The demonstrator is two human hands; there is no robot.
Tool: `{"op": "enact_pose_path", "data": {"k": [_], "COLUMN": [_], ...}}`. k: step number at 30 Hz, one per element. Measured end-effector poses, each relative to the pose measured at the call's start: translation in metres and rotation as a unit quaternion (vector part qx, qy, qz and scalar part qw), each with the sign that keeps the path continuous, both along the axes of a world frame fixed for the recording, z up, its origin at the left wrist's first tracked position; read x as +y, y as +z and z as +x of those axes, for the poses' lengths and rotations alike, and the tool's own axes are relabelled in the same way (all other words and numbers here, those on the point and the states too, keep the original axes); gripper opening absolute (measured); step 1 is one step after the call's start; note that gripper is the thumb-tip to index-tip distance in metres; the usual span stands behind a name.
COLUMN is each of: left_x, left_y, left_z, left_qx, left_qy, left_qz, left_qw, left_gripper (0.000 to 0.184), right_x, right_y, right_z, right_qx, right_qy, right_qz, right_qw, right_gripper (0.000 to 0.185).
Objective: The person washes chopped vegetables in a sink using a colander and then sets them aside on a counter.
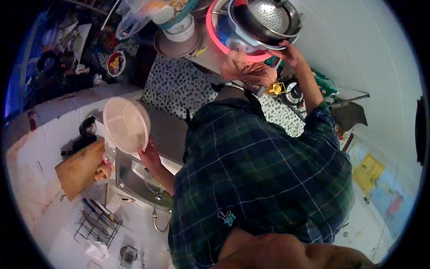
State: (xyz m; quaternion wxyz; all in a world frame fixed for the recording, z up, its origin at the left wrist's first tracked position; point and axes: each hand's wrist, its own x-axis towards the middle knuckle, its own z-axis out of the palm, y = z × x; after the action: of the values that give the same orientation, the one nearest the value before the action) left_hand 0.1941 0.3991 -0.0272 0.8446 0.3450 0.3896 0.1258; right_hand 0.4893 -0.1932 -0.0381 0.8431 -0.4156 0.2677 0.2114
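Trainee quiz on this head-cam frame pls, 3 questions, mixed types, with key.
1. What does the left hand hold?
2. True or false: the wooden cutting board is nearer the left hand than the right hand.
3. What colour is the outermost basin of the stack at the right hand? A) yellow B) pink C) green

Key:
1. A beige plastic strainer basket, gripped at its rim.
2. True.
3. B.

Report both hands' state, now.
Left hand: closed, holding the pale colander by its rim.
Right hand: at the stacked cookware; grip cannot be told.
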Motion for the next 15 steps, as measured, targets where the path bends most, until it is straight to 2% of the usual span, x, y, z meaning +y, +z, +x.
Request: {"op": "enact_pose_path", "data": {"k": [1,4,5,7,9,11,13,15], "left_x": [0.001,0.006,0.005,0.002,-0.006,-0.024,-0.033,-0.068], "left_y": [-0.002,-0.017,-0.02,-0.016,-0.008,0.003,-0.001,0.024], "left_z": [-0.003,-0.01,-0.011,-0.009,0.004,0.026,0.057,0.102], "left_qx": [0.012,0.043,0.047,0.029,0.023,0.045,0.065,0.037], "left_qy": [0.007,0.025,0.03,-0.032,-0.041,-0.049,-0.072,-0.154], "left_qz": [0.02,0.063,0.058,0.046,0.019,0.133,0.136,0.156], "left_qw": [1.0,0.997,0.997,0.998,0.999,0.989,0.986,0.975], "left_gripper": [0.047,0.042,0.042,0.041,0.042,0.047,0.049,0.045], "right_x": [-0.006,-0.014,-0.023,-0.047,-0.028,-0.04,-0.048,-0.05], "right_y": [0.001,0.025,0.032,0.045,0.118,0.154,0.191,0.226], "right_z": [-0.001,-0.008,-0.006,-0.004,-0.018,-0.021,-0.025,-0.03], "right_qx": [0.001,-0.083,-0.079,-0.054,-0.086,-0.101,-0.096,-0.117], "right_qy": [0.007,0.037,0.043,0.059,0.061,0.072,0.058,0.054], "right_qz": [-0.003,-0.07,-0.074,-0.086,-0.11,-0.121,-0.104,-0.146], "right_qw": [1.0,0.993,0.993,0.993,0.988,0.985,0.988,0.981], "right_gripper": [0.039,0.056,0.056,0.043,0.052,0.06,0.06,0.059]}}
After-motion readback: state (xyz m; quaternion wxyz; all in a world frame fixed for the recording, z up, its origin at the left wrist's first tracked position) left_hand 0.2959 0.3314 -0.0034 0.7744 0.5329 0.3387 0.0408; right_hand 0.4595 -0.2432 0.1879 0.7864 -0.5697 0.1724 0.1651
